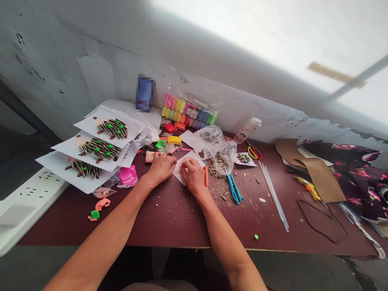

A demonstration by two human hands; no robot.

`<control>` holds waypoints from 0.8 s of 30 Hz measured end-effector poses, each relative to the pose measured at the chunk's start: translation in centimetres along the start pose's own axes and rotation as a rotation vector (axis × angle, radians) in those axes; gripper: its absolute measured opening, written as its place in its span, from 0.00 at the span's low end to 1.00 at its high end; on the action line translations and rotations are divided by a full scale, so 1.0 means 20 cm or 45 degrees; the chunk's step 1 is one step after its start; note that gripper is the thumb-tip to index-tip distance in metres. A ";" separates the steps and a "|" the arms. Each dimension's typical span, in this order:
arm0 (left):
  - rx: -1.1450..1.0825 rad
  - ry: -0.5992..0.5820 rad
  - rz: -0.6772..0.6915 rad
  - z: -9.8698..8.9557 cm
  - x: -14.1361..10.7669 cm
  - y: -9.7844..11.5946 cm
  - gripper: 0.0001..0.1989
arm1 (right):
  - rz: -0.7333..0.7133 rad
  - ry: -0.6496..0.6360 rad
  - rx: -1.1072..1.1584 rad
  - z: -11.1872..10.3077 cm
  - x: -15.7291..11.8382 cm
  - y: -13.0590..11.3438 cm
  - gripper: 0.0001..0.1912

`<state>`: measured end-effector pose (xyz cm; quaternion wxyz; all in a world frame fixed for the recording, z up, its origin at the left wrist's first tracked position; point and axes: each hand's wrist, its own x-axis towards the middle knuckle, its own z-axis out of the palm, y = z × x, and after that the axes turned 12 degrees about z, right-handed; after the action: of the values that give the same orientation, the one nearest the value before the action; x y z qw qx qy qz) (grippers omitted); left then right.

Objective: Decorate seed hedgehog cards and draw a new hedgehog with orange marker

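Note:
My right hand (193, 176) rests on a small white paper card (184, 166) with a pink-orange drawing, and its fingers hide part of the drawing. My left hand (161, 167) lies just left of it on the dark red table (176, 226), with its fingertips at the card's edge. A lump of pale pink modelling clay (149, 157) sits beside my left hand. An orange clay roll or crayon (206, 176) lies to the right of my right hand. I cannot tell whether either hand holds anything small.
Sunflower seeds (217, 165) spill from a plastic bag (214, 144) at the right. Blue scissors (234, 188), yellow-handled scissors (254, 152) and glue sticks (273, 195) lie nearby. Seed-and-clay pictures on paper (101, 148) are stacked at the left, below a packet of clay (188, 111).

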<state>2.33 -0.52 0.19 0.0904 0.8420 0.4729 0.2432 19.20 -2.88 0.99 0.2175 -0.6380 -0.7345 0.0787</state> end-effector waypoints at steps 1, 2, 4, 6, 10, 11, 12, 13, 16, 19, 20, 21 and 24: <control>0.000 -0.004 0.000 0.00 0.00 0.00 0.13 | -0.009 -0.007 -0.034 0.01 0.00 0.00 0.08; 0.000 -0.010 0.002 0.00 0.00 0.00 0.13 | -0.018 -0.016 -0.067 0.01 0.00 0.00 0.08; 0.001 -0.024 0.003 -0.01 0.00 0.00 0.13 | -0.035 -0.032 -0.123 0.02 0.00 -0.01 0.09; -0.005 -0.037 -0.001 -0.01 0.00 0.00 0.13 | -0.047 -0.042 -0.166 0.02 0.00 -0.01 0.10; -0.027 -0.052 -0.011 -0.02 0.00 -0.01 0.11 | -0.065 -0.074 -0.200 0.00 -0.02 -0.01 0.12; -0.028 -0.060 -0.013 -0.02 0.01 -0.01 0.11 | -0.067 -0.077 -0.200 -0.01 -0.02 0.00 0.13; -0.026 -0.073 -0.016 -0.03 0.01 -0.01 0.11 | -0.070 -0.077 -0.200 -0.01 -0.02 0.00 0.13; -0.023 -0.090 -0.021 -0.03 0.01 -0.01 0.12 | -0.070 -0.079 -0.199 -0.02 -0.03 0.00 0.12; -0.007 -0.144 -0.051 -0.05 0.01 0.01 0.13 | -0.042 -0.133 -0.196 -0.04 -0.03 0.00 0.11; 0.006 -0.183 -0.067 -0.06 0.02 0.02 0.13 | 0.040 -0.210 -0.203 -0.05 -0.03 -0.02 0.13; 0.011 -0.194 -0.066 -0.06 0.02 0.02 0.13 | 0.068 -0.220 -0.200 -0.06 -0.03 -0.02 0.13; 0.017 -0.202 -0.064 -0.07 0.02 0.03 0.13 | 0.091 -0.221 -0.190 -0.06 -0.03 -0.03 0.13; 0.021 -0.223 -0.064 -0.07 0.02 0.03 0.13 | 0.120 -0.201 -0.126 -0.08 -0.03 -0.05 0.13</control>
<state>2.25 -0.60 1.86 0.1305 0.8486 0.4861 0.1627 19.03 -3.85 2.70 0.1232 -0.6737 -0.7214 0.1024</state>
